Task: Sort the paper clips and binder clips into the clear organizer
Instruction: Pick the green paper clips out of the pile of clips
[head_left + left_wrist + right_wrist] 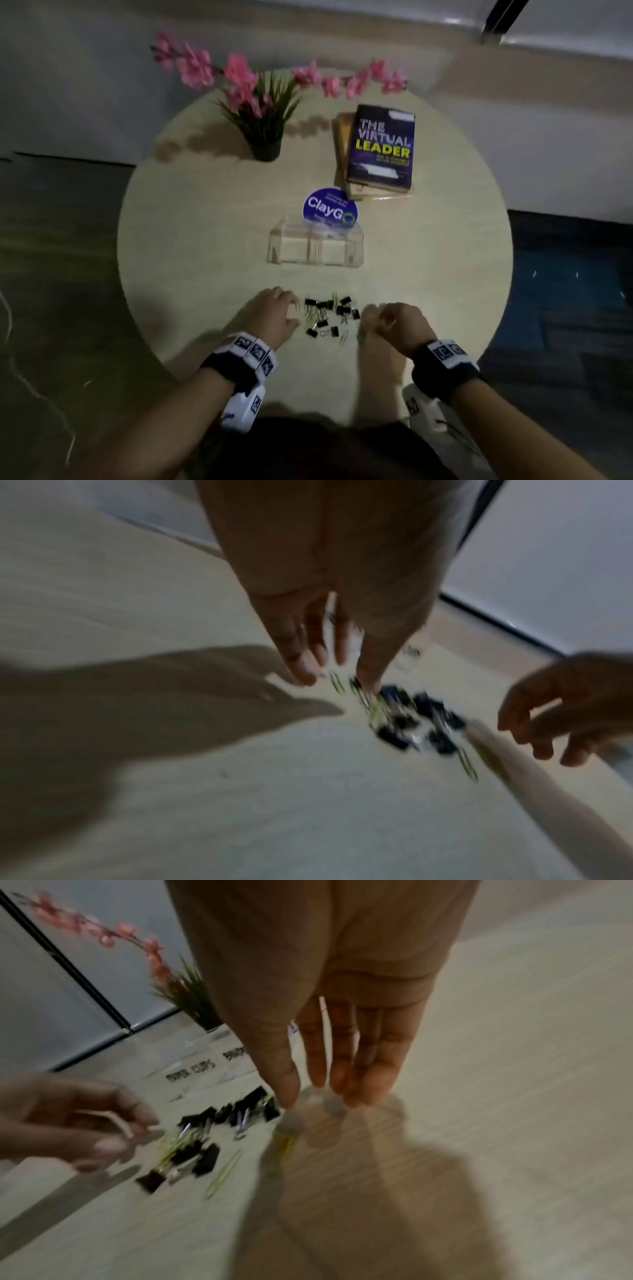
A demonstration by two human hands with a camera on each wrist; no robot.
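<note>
A clear organizer [315, 261] with two compartments stands mid-table; in the right wrist view its labels read "PAPER CLIPS" [192, 1072] and a partly hidden "BIND…". In front of it lies a mixed pile of black binder clips [329, 313] [205, 1158] [424, 712] and yellow-green paper clips [343, 337] [224, 1175]. My left hand [291, 313] [335, 674] hovers at the pile's left edge, fingers pointing down and holding nothing. At the pile's right edge my right hand [371, 320] [318, 1093] has its fingers stretched toward the table, also empty.
The round light wooden table [191, 240] also carries a potted plant with pink flowers [263, 113] at the back, a stack of books [378, 150] at the back right, and a blue round ClayGo sign [330, 209] behind the organizer. Dark floor surrounds the table.
</note>
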